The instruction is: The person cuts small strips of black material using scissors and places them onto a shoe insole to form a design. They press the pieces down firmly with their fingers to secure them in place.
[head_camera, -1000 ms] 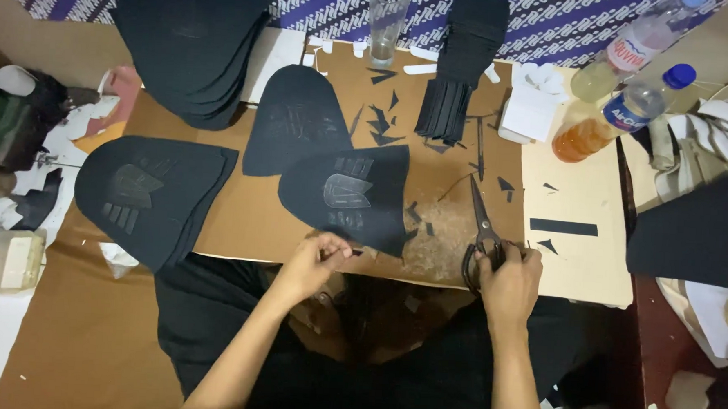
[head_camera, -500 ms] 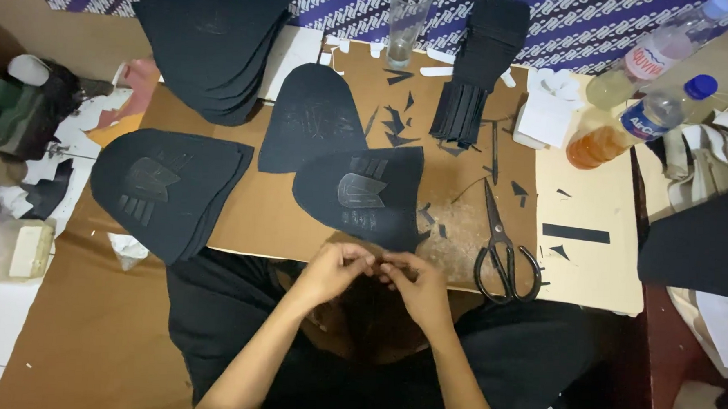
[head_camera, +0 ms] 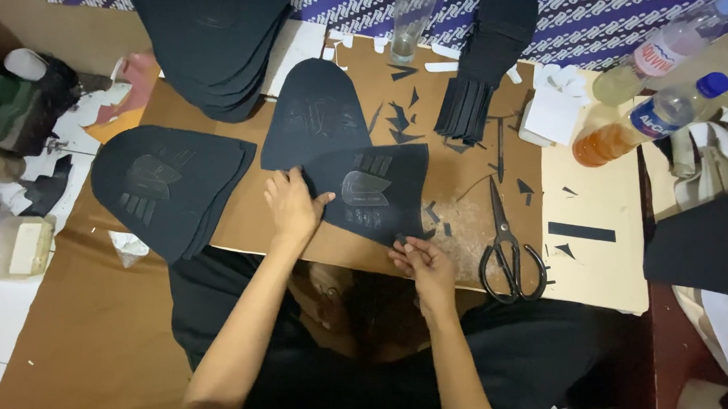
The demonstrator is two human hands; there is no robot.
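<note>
At frame centre, a black fabric panel (head_camera: 373,193) is pressed flat by the open left hand (head_camera: 292,207); its lower edge is pinched by the right hand (head_camera: 424,263), scissors (head_camera: 505,247) just beside.

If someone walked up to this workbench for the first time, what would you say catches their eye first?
Most striking are the two hands at the near edge of the brown cardboard work surface: the left hand presses flat on a dark rounded fabric panel, while the right hand pinches its lower corner. Black scissors lie just right of them, and a tall stack of dark panels sits at the far left corner.
</note>
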